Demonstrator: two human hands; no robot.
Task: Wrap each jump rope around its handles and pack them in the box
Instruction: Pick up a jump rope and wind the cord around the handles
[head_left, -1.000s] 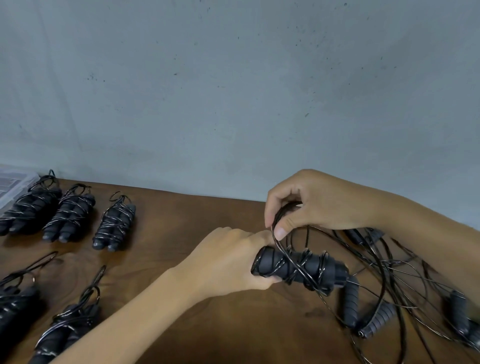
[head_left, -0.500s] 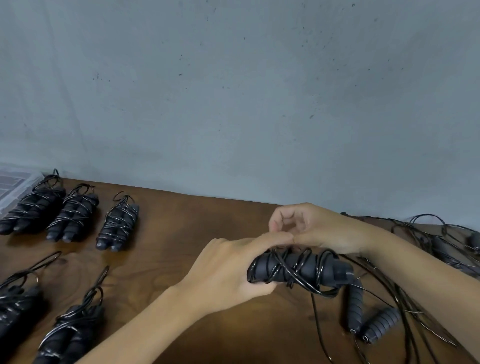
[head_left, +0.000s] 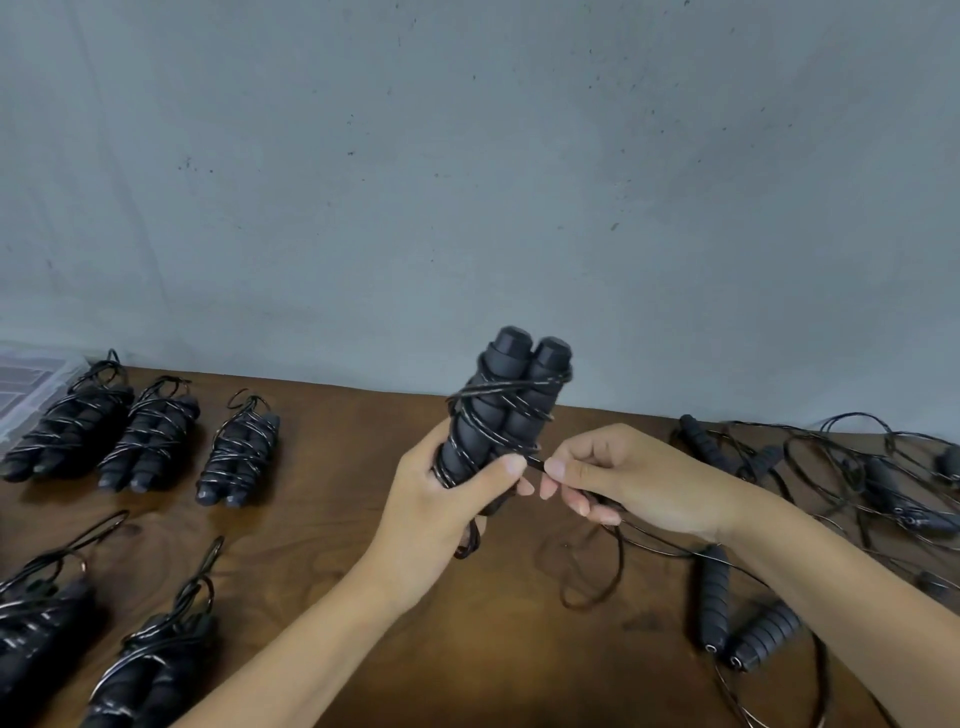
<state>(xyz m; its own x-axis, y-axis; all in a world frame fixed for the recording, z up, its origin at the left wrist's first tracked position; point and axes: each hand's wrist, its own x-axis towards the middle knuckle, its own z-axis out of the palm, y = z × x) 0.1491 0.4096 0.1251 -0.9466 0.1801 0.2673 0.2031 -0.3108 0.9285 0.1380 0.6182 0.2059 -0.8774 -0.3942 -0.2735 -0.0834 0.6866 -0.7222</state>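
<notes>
Head view: left hand (head_left: 447, 499) grips upright handles (head_left: 506, 410), right hand (head_left: 618, 480) apparently pinching cord (head_left: 535, 462).

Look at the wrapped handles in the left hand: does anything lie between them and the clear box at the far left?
Yes. Three wrapped bundles lie in a row on the table between the handle pair held by the left hand and the box; lifted over, nothing blocks.

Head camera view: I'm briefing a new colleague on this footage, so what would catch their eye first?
The pair of black handles held upright at centre, cord wound round them, gripped by the left hand while the right hand pinches the loose cord end. Next, the wrapped bundles lined up on the wooden table at left, and the tangle of unwrapped ropes at right.
</notes>
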